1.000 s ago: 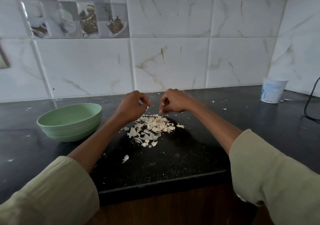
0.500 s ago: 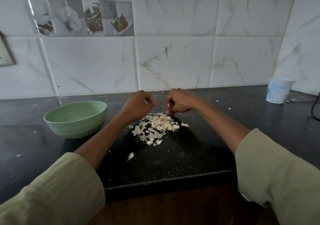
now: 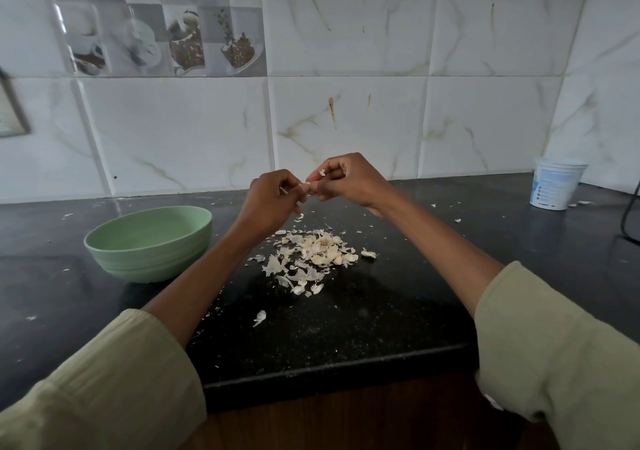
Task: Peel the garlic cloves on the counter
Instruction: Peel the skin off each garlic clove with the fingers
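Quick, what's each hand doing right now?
Left hand: curled, pinching a garlic clove.
Right hand: curled, pinching the same clove.

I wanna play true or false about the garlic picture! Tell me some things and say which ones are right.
1. Both hands are lifted above the counter, pinching one garlic clove between them. True.
2. The green bowl sits to the right of the pile of garlic skins. False: it sits to the left of the pile of garlic skins.
3. The left hand grips the bowl. False: it holds the clove together with the right hand.
4. A white tub stands far right, near the wall. True.
5. The counter is white. False: it is black.
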